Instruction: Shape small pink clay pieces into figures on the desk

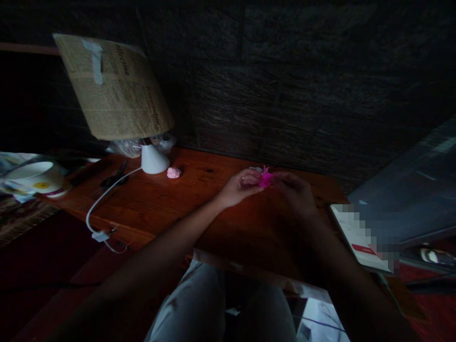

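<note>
Above the wooden table, my left hand (239,188), with a ring on one finger, pinches a small bright pink flower-like thing (265,179). It has thin pointed bits at its top; its material is hard to make out in the dim light. My right hand (296,191) closes in from the other side, its fingertips pinched at the right edge of that pink thing. Just behind the left fingers, a small whitish object (255,169) is partly hidden. Further left on the table lies a pale pink lump (174,172).
A lamp with a newsprint shade (117,90) and white base (154,160) stands at the left, its cable (94,206) hanging over the front edge. Black scissors (116,179) and a white cup-like container (37,178) lie beyond. A book (359,242) sits at the right.
</note>
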`<state>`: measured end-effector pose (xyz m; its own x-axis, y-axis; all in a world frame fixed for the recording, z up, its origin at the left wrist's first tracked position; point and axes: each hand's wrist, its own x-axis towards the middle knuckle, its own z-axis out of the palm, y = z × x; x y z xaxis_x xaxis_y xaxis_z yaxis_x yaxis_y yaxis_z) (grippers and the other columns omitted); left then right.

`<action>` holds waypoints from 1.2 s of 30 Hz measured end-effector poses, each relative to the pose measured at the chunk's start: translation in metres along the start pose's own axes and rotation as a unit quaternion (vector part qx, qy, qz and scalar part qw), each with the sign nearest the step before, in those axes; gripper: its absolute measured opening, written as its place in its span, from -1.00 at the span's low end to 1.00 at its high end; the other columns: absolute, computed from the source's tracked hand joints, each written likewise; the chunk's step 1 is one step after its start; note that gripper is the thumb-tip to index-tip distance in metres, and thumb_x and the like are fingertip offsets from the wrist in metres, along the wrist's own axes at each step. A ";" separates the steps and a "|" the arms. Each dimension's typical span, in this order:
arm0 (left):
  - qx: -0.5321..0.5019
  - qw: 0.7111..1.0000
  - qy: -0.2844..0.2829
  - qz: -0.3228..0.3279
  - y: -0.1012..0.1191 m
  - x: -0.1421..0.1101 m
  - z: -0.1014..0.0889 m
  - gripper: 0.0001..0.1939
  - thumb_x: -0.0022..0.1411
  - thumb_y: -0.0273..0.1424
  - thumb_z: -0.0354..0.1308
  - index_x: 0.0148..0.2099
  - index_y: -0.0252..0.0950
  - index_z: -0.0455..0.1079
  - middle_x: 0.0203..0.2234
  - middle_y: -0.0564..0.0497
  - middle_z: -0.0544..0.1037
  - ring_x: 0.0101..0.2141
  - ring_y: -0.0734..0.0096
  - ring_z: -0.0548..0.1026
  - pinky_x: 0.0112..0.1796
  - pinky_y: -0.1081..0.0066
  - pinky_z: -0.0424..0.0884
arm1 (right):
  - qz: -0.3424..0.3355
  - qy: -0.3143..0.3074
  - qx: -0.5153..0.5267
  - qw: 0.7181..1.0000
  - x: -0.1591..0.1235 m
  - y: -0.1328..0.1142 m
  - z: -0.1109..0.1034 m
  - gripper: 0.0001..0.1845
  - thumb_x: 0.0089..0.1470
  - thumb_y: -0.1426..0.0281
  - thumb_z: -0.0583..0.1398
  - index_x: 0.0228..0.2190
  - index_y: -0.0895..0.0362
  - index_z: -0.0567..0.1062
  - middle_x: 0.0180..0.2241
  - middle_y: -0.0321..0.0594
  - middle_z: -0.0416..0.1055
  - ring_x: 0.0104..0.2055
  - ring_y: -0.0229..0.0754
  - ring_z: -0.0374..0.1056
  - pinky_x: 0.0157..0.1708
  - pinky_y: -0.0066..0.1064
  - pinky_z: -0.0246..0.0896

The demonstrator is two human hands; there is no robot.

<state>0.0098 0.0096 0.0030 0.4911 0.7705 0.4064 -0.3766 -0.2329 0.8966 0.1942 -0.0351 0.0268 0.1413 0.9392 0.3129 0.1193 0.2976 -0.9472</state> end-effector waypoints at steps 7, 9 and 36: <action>0.006 0.999 0.043 -0.021 0.003 -0.001 0.001 -0.48 -0.12 -0.33 0.50 -0.11 -0.33 0.43 -0.20 -0.04 0.58 -0.16 0.35 0.55 0.03 0.21 0.42 | -0.020 -0.018 0.000 1.000 0.000 -0.001 0.002 -0.72 -0.12 0.22 0.42 -0.30 0.03 0.63 -0.23 -0.21 0.65 -0.13 -0.06 0.54 0.00 -0.13 0.41; -0.004 0.999 0.042 -0.022 0.004 -0.001 0.001 -0.50 -0.11 -0.35 0.50 -0.11 -0.33 0.44 -0.19 -0.05 0.59 -0.15 0.34 0.55 0.05 0.18 0.40 | -0.028 -0.023 -0.002 0.999 0.000 -0.002 0.002 -0.72 -0.13 0.22 0.42 -0.31 0.03 0.64 -0.23 -0.22 0.65 -0.12 -0.06 0.55 0.01 -0.13 0.41; -0.010 0.999 0.046 -0.026 0.005 -0.001 0.001 -0.57 -0.08 -0.28 0.49 -0.15 -0.34 0.57 -0.15 -0.10 0.65 -0.09 0.24 0.59 0.12 0.11 0.36 | -0.007 -0.016 0.030 0.999 -0.006 -0.009 0.006 -0.73 -0.13 0.19 0.44 -0.34 0.02 0.66 -0.25 -0.23 0.65 -0.13 -0.08 0.53 0.06 -0.12 0.35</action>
<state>0.0083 0.0064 0.0075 0.4358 0.8332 0.3405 -0.3688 -0.1798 0.9120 0.1864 -0.0421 0.0329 0.1083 0.9394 0.3252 0.0624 0.3201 -0.9453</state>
